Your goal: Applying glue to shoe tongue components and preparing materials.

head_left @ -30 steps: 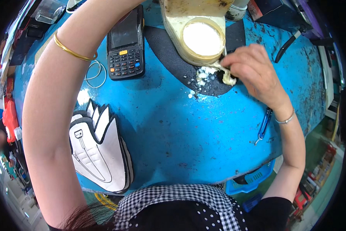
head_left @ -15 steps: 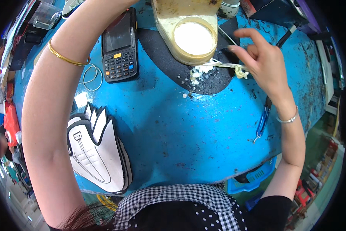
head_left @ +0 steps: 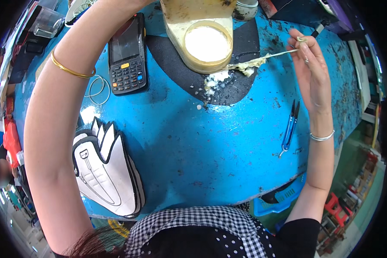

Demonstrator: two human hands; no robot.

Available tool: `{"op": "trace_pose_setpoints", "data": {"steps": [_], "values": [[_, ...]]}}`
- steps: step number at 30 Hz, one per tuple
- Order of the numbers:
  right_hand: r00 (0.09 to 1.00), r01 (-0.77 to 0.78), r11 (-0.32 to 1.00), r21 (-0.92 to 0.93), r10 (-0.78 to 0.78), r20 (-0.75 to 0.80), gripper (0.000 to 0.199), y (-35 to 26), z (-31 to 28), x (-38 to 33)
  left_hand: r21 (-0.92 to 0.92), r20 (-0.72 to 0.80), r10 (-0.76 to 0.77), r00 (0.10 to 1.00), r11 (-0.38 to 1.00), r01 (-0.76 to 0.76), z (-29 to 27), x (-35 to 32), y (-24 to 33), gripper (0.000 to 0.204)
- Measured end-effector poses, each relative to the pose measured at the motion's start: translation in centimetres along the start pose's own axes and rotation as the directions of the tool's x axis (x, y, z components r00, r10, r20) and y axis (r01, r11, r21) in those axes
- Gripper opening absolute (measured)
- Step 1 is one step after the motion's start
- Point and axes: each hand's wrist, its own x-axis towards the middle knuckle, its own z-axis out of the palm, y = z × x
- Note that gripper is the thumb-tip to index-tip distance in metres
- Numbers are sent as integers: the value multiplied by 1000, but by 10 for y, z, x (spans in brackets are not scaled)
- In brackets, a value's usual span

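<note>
My right hand [head_left: 312, 69] is at the upper right, thumb and fingers pinched together. From them a thin pale strand [head_left: 281, 53] of rubbery, glue-like stuff runs left, with a yellowish clump along it, to the base of a cream pot [head_left: 189, 63]. White glue-like liquid [head_left: 207, 44] fills the pot's round mouth. A small pale scrap also sticks to the fingertips. White crumbs [head_left: 217, 79] lie on the black mat [head_left: 172, 56] below the pot. My left forearm [head_left: 55, 142], wearing a gold bangle, reaches past the upper edge; its hand is out of sight.
A handheld keypad terminal [head_left: 127, 60] stands beside looped cord [head_left: 99, 90]. White black-edged cut pieces [head_left: 105, 172] are stacked at the left. Blue thread snips [head_left: 290, 129] lie right of centre on the blue table [head_left: 202, 146]. A blue basket [head_left: 279, 200] sits below the table edge.
My right hand has moved right and closed its fingers on the pale strand, which now stretches from the pot's base. The whole view has shifted slightly.
</note>
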Motion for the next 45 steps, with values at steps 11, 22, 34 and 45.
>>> {"op": "trace_pose_setpoints", "data": {"steps": [11,22,34,45], "values": [[971,121,697,-707,64,230,19,-15,51,-29,21,-30,-15,999,1000,16,-2,-3,0,22],[839,544,313,-779,-232,493,9,-17,65,-50,151,-98,102,990,985,-87,4,-1,-11,25],[766,577,561,-594,-119,631,12,-13,66,-50,143,-119,79,990,988,-61,5,-2,-7,23],[785,484,754,-444,-150,601,15,-31,53,-95,144,-103,91,990,987,-76,3,0,-8,24]]}}
